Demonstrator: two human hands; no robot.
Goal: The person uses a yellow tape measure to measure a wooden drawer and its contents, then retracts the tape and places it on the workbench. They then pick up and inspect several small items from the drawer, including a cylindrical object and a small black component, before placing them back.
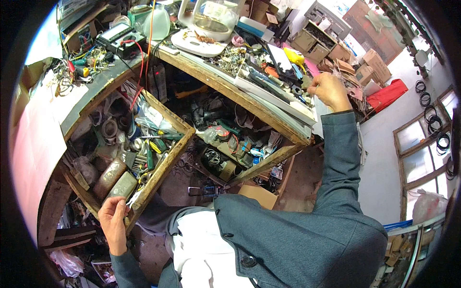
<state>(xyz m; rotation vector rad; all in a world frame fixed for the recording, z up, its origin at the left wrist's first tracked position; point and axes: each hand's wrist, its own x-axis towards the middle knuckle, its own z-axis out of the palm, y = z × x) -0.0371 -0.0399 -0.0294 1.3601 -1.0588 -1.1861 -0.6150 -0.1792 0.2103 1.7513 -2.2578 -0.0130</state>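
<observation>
At drawer [158,168] corner, small pale object [132,198]

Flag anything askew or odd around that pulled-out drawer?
The wooden drawer hangs far out of the workbench, skewed, crammed with loose tools. The left hand grips its front corner; the right hand is in the cluttered white tray.

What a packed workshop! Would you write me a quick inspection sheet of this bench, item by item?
Surface: wooden workbench, almost fully covered.
Job's things: open wooden drawer full of tools; white tray of small parts.
Clutter: multimeter, clear-domed appliance, cardboard boxes, junk under the bench.
Hands: left hand grips the drawer's front corner, pinching something small; right hand reaches into the tray, fingers curled.
Cables: red lead hanging over the bench edge.
Surroundings: window frames, black rings on the wall.
</observation>
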